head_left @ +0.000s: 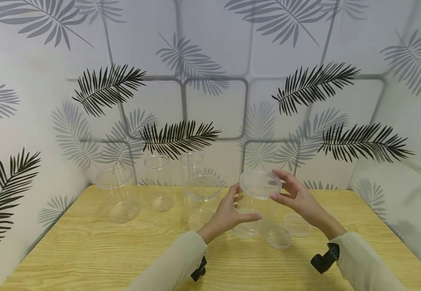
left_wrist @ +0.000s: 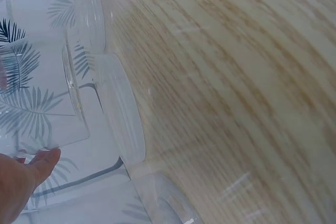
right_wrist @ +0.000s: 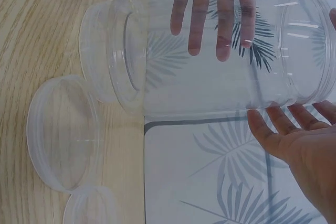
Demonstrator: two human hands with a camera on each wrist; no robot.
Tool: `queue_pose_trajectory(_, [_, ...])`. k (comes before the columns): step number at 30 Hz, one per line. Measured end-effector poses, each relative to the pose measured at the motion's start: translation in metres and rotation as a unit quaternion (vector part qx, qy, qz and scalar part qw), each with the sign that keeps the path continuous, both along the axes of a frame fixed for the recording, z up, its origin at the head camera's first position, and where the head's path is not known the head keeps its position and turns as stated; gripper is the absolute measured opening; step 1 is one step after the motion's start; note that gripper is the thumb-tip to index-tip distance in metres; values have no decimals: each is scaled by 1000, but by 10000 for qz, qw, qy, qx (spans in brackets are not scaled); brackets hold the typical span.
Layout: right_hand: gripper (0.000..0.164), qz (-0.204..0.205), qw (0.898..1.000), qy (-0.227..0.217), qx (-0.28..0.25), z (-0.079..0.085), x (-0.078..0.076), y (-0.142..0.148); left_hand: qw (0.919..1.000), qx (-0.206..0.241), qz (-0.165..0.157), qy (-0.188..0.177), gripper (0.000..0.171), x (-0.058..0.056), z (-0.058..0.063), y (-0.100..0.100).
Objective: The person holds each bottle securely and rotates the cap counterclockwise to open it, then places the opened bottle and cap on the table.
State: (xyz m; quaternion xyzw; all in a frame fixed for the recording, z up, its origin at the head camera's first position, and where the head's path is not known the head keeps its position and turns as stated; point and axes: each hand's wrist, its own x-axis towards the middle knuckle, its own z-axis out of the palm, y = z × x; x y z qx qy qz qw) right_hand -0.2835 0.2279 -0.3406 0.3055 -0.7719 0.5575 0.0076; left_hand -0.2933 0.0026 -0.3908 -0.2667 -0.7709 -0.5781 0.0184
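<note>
Both hands hold a clear plastic jar (head_left: pixel 260 184) upright above the table's right half. My left hand (head_left: pixel 228 216) is around its side, thumb on the near side and fingers behind, seen through the clear wall in the right wrist view. High on the jar, my right hand (head_left: pixel 297 198) holds the rounded rim (right_wrist: pixel 310 45) between thumb and fingers. In the left wrist view the jar's base (left_wrist: pixel 76 85) shows raised off the tabletop. Round clear lids lie below and beside it, one lid (head_left: pixel 278 236) in front and another lid (head_left: pixel 297 225) to the right.
Several more clear jars stand to the left: a wide jar (head_left: pixel 119 196) far left, a narrow jar (head_left: pixel 159 186), another narrow jar (head_left: pixel 192 161) behind, and a wide jar (head_left: pixel 203 192) near my left hand. A leaf-patterned wall (head_left: pixel 214 105) rises behind the wooden table (head_left: pixel 86 250).
</note>
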Motion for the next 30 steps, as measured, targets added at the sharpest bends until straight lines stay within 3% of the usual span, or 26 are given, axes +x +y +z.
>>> queue_pose_trajectory(4, [65, -23, 10000, -30, 85, 2, 1, 0, 10000, 85, 9, -3, 88, -1, 0, 1])
queue_pose_trajectory(15, [78, -1005, 9912, 278, 809, 12, 4, -14, 9999, 113, 51, -40, 88, -1, 3, 1])
queue_pose_trajectory(30, [74, -1163, 9901, 263, 747, 13, 3, -20, 9999, 152, -78, 28, 85, -1, 5, 0])
